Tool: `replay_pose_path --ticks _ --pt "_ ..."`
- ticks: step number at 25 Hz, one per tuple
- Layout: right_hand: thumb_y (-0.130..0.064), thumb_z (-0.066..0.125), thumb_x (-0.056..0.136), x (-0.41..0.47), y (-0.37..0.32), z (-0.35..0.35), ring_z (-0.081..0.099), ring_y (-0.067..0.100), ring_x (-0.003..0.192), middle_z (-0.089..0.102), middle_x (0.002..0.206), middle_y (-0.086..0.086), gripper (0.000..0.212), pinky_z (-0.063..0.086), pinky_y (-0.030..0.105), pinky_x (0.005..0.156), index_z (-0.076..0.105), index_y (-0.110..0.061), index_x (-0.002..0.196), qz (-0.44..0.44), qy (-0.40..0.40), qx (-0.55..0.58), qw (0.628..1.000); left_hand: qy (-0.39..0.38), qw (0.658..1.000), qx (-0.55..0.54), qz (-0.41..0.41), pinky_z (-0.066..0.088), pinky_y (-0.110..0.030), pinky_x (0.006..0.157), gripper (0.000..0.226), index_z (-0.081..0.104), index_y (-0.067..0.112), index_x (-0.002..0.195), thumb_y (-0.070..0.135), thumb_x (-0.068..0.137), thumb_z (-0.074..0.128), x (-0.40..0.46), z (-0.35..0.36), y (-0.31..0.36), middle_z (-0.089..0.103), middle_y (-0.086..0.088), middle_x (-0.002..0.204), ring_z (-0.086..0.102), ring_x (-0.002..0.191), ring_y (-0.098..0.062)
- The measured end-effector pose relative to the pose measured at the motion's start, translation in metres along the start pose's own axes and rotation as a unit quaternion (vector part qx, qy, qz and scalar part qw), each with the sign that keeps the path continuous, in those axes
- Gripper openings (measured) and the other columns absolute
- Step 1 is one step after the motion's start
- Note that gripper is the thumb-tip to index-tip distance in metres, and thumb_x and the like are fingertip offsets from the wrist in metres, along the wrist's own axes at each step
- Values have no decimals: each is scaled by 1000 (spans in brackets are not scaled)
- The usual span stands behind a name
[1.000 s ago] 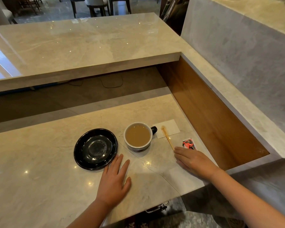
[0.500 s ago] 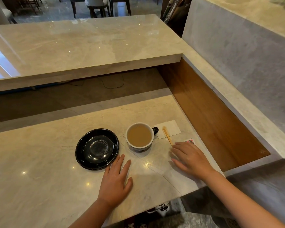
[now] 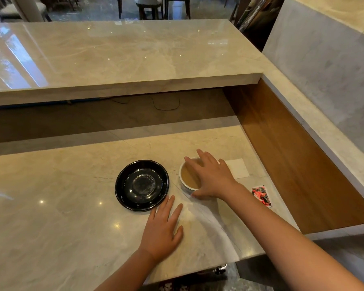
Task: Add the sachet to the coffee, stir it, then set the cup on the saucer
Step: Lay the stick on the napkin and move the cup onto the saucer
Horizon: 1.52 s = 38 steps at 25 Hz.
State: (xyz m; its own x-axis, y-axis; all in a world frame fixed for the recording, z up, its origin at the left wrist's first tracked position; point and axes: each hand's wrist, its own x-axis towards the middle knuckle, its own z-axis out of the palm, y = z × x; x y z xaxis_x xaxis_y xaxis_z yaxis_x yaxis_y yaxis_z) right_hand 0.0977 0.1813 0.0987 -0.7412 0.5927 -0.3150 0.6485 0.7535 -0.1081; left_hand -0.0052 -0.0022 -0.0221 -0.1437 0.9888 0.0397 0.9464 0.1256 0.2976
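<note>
On the pale marble lower counter a round, glossy black saucer sits bare, with a white ceramic cup of milky brown coffee just to its right, the two close but apart; the right hand is spread over the top of the cup, fingers splayed toward the far side and thumb down at the cup's near rim, so it covers much of the cup, though whether it actually grips the rim cannot be told; the left hand lies flat and open on the counter, palm down, fingers apart, its fingertips just near of the saucer's near-right edge; a small red, white and black printed sachet lies flat on the counter to the right of the right forearm, near the counter's right edge, well apart from the cup; a white paper napkin lies flat right of the cup, partly hidden by the right hand; a brown wooden panel rises along the counter's right side.
</note>
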Motion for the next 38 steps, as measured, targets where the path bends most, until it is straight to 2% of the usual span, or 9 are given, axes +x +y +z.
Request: replay_pose_path --ticks 4,7,9,12,16,20,27,32,38 --pt "-46 77 62 13 1 -7 27 34 134 20 152 12 109 38 49 100 6 -33 143 -8 -45 -9 999 -4 1000 8 16 25 -46 105 58 34 23 143 48 90 38 -2 -1 -6 26 -8 150 19 137 -23" --pt "-43 80 57 19 0 -8 35 33 124 31 142 12 110 45 45 90 12 -31 142 -7 -54 -9 998 -7 999 27 40 22 -41 108 60 29 26 145 52 91 38 -7 -5 -14 22 -6 151 14 138 -20" --pt "-44 81 55 21 -1 -7 36 33 122 34 139 13 108 46 44 89 16 -29 140 -10 -48 -10 999 -9 999 24 47 15 -35 111 61 29 26 146 51 92 40 -14 -7 -18 20 -4 152 10 139 -18" --pt "-51 80 52 20 0 -5 37 33 118 37 134 14 103 47 44 87 23 -28 135 -10 -33 -5 999 -10 999 12 47 5 -33 109 61 29 27 146 50 92 41 -22 -10 -20 20 -3 152 7 139 -17" --pt "-54 78 51 18 -4 -2 37 32 117 39 129 14 100 46 42 85 26 -26 132 6 -19 7 1000 -8 999 7 44 7 -34 110 61 29 28 146 52 91 41 -22 -11 -21 21 -2 152 6 139 -15" --pt "-53 76 53 15 -17 -11 38 31 115 39 126 14 96 47 41 81 28 -25 132 10 -3 18 1000 -5 999 9 44 16 -41 109 61 33 28 144 52 89 43 -22 -12 -21 24 -2 152 10 139 -15" --pt "-54 75 51 20 -62 -39 38 29 111 40 121 12 95 45 39 77 30 -25 130 -64 49 14 997 4 998 -13 55 21 -43 107 62 35 26 143 50 87 46 -20 -11 -22 29 -6 150 15 138 -18" --pt "-52 75 52 38 -95 -38 38 29 111 40 121 12 95 46 39 79 29 -25 131 -98 45 21 994 13 998 -19 62 21 -42 108 60 36 24 142 49 88 46 -20 -12 -22 27 -8 150 13 139 -20" --pt "-51 75 53 59 -118 -26 37 30 112 39 123 14 96 45 41 80 29 -24 132 -114 27 10 993 26 997 -35 71 24 -43 107 59 42 20 139 45 87 49 -20 -10 -23 34 -10 147 20 137 -23"
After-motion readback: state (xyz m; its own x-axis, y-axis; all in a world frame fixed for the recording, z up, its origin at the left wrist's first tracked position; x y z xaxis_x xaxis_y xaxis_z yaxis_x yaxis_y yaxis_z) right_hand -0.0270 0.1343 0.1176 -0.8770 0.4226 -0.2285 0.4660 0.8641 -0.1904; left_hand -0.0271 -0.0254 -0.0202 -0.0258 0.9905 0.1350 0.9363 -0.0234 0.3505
